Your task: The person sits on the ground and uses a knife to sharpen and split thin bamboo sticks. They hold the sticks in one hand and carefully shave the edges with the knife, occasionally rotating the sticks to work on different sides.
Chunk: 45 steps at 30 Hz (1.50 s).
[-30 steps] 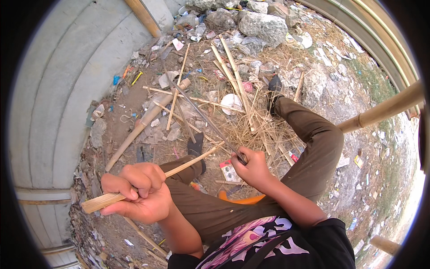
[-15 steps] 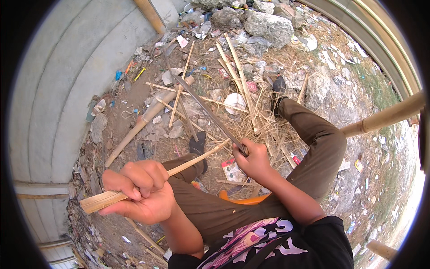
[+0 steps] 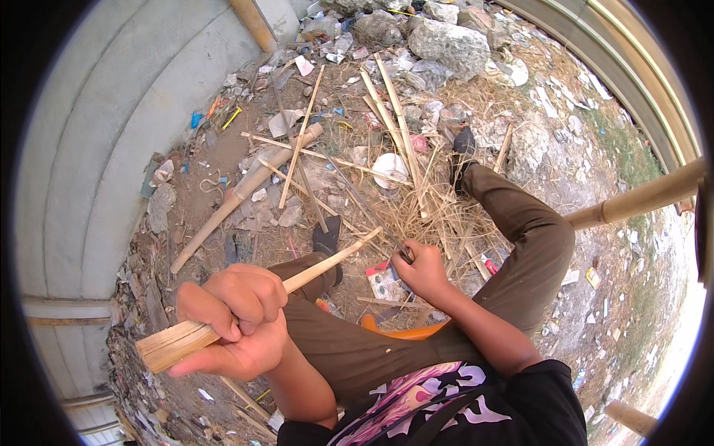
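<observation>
My left hand (image 3: 234,320) is closed round a pale split-bamboo stick (image 3: 331,262) near its thick, squared end. The stick slants up and away to the right, over my left shin, and tapers to a narrow far end. My right hand (image 3: 422,272) grips the dark handle of a long knife, its thumb side uppermost. The knife's thin blade (image 3: 355,195) points away to the upper left and appears nearly edge-on. Close to the right hand, the blade lies beside the narrow tip of the stick; whether they touch I cannot tell.
Between my feet lie loose bamboo strips (image 3: 401,123) and shavings (image 3: 439,215). A thick bamboo pole (image 3: 245,189) rests on the littered ground to the left, by a grey wall (image 3: 141,141). Pale rocks (image 3: 448,48) stand farther off. A bamboo bar (image 3: 636,195) juts in at right.
The knife has turned and looks thinner and shorter, its tip nearer me. My right hand has shifted slightly right and down. The stick remains in my left hand, which has barely moved.
</observation>
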### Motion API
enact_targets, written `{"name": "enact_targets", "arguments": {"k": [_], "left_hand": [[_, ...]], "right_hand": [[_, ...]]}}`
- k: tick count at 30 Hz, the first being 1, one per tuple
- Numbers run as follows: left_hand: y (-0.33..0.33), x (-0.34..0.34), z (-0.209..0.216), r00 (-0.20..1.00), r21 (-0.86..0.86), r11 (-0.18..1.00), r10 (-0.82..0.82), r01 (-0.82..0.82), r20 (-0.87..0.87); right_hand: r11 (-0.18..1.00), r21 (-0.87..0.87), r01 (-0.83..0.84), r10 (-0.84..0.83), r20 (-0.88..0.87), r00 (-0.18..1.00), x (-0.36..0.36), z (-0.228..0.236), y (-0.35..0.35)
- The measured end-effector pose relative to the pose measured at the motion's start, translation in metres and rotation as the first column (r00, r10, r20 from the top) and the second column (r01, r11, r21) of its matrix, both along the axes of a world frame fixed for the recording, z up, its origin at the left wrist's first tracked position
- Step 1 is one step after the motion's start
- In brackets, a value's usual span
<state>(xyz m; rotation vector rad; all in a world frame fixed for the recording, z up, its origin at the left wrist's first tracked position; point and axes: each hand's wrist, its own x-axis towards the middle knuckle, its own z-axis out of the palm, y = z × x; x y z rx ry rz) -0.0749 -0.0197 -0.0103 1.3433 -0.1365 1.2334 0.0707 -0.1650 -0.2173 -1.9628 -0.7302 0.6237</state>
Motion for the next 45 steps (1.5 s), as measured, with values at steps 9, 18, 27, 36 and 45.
{"name": "enact_targets", "arguments": {"k": [9,18,27,36,45], "left_hand": [[-0.005,0.007,-0.004,0.994,-0.066,0.996,-0.067,0.062,-0.083],[0.004,-0.003,0.005,0.999,0.081,0.996,-0.036,0.039,-0.037],[-0.014,0.010,0.009,0.947,-0.083,0.944,0.315,-0.319,-0.063],[-0.001,0.008,-0.003,0.930,-0.094,0.928,0.366,-0.362,0.032],[-0.010,0.012,0.005,0.904,-0.210,0.882,0.428,-0.421,-0.013]], "right_hand": [[0.919,-0.332,-0.211,0.180,-0.124,0.976,-0.022,-0.106,0.001],[0.988,-0.133,0.074,-0.088,-0.100,0.991,-0.009,-0.070,0.001],[0.956,-0.218,-0.197,0.145,-0.234,0.962,-0.029,-0.124,-0.001],[0.968,-0.154,-0.196,0.145,-0.292,0.946,-0.040,-0.113,0.007],[0.978,-0.038,-0.205,0.192,-0.218,0.957,-0.038,-0.113,0.006]]}}
